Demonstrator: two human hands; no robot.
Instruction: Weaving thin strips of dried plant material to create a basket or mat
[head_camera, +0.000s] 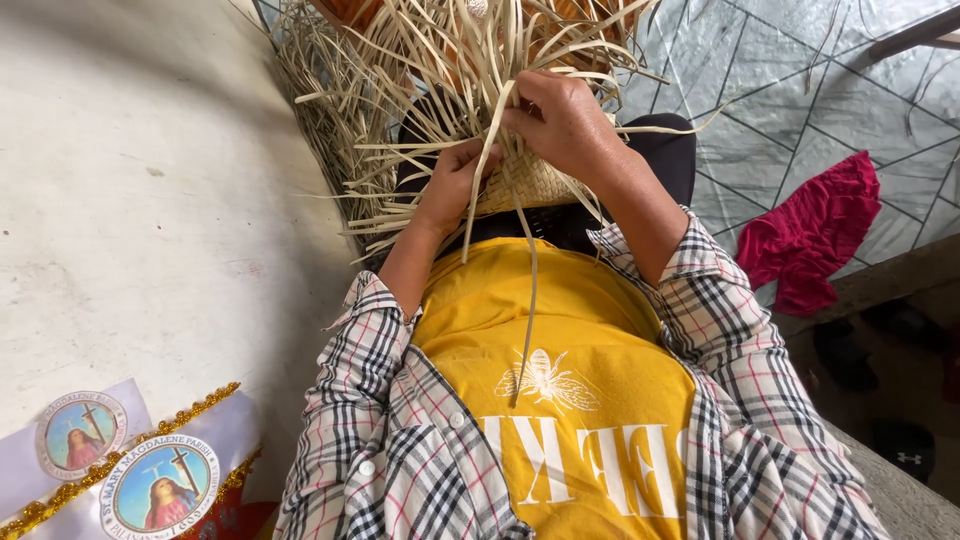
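Weaving half-hidden mat (535, 180) w/ both hands

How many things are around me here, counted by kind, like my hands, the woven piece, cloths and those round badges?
Hands: 2, left hand and right hand, both on the weaving
Woven straw piece: 1, loose strips too many to count
Red cloth: 1
Round picture badges: 2, white ribbon and second ribbon
Dark shoes: 2 or more, too dim to tell
Total: 8 at least

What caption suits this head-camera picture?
Two hands, left and right, plait pale straw strips into a woven mat.
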